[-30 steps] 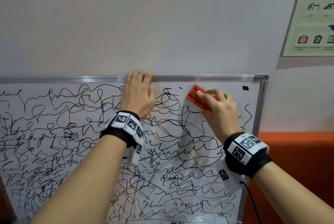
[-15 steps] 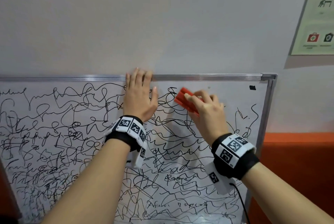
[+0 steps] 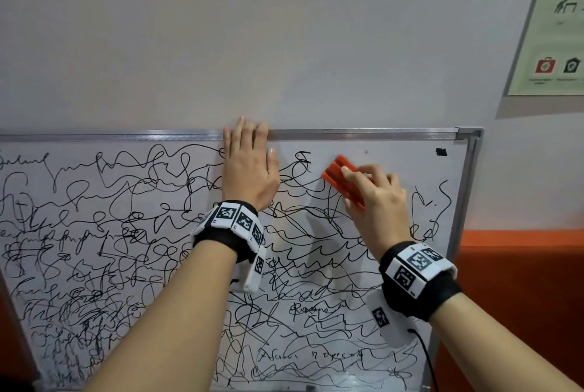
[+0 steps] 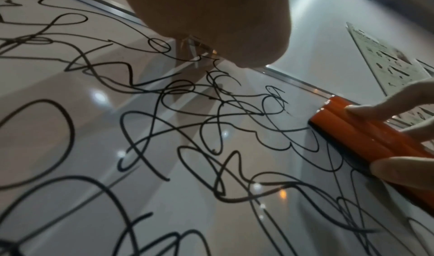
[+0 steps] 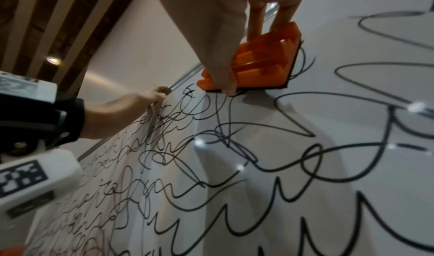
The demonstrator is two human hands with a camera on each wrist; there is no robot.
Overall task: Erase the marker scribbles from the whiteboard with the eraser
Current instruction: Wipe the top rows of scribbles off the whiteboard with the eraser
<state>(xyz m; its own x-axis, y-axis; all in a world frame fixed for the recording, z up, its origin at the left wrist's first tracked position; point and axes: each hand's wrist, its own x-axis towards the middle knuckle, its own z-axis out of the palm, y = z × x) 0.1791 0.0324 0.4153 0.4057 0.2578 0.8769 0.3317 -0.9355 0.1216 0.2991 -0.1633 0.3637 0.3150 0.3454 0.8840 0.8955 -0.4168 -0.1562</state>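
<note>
Our right hand point(image 3: 376, 198) grips the orange eraser point(image 3: 339, 178), with the thumb on one long side and the fingers on the other. Our left hand point(image 3: 249, 167) lies flat and open on the whiteboard point(image 3: 410, 157), and its fingertips reach up over the metal frame point(image 3: 363, 134) at the top.

From big to small: the whiteboard takes up most of what we see. Black scribbles point(image 3: 126, 233) cover nearly all of it. Only the top right corner looks mostly clean, with a few small marks left there. The eraser sits near that corner, just to the right of our left hand. Its dark pad is pressed flat on the board, right at the edge of the scribbles.

We think we are in the wiping step, and it has only just started. Most of the job is still to do.

Next, we think we need to push the eraser firmly across the lines, back and forth, and work down and to the left. The pad should stay flat so it rubs off every line. Our left hand will have to move out of the way, because there are scribbles under it too.
</note>
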